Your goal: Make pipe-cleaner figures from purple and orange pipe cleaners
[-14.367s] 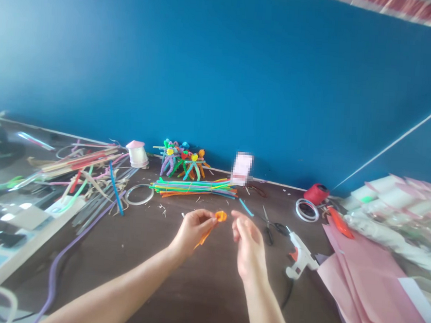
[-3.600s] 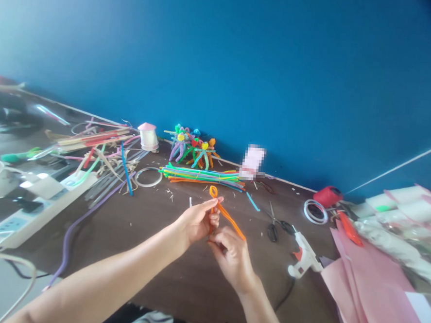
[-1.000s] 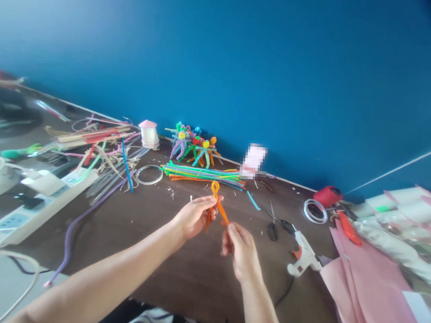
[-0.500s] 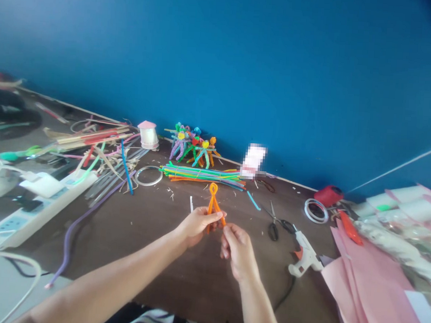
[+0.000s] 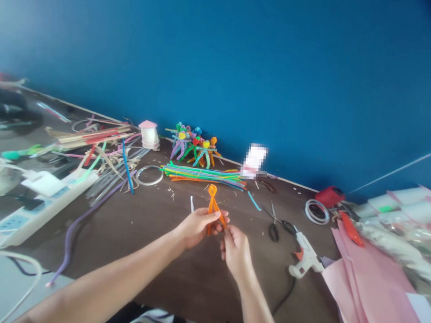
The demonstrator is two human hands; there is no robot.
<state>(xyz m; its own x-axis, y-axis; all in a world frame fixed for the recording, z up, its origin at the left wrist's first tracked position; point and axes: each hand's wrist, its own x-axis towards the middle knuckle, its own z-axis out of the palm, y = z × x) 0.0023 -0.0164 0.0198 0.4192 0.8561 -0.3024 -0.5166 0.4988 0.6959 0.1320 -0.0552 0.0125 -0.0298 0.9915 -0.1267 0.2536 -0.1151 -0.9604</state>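
An orange pipe cleaner (image 5: 212, 192), bent into a loop at the top with two legs spreading below, is held upright over the middle of the table. My left hand (image 5: 199, 224) grips it below the loop, thumb across the legs. The fingertips of my right hand (image 5: 235, 245) pinch the lower end of its right leg. Just beyond lies a bundle of coloured pipe cleaners (image 5: 203, 174). Several small pipe-cleaner figures (image 5: 194, 145) stand behind that bundle, against the blue wall.
Scissors (image 5: 275, 223) and a white glue gun (image 5: 306, 257) lie to the right, beside pink sheets (image 5: 363, 287). On the left are a power strip (image 5: 33, 213), a wire ring (image 5: 149, 175), a purple pipe cleaner (image 5: 70, 240) and a small white pot with a pink lid (image 5: 149, 134).
The orange loop has shifted slightly left and tilted a little. My right hand has moved marginally, still at the right leg's end. The rest of the table looks the same.
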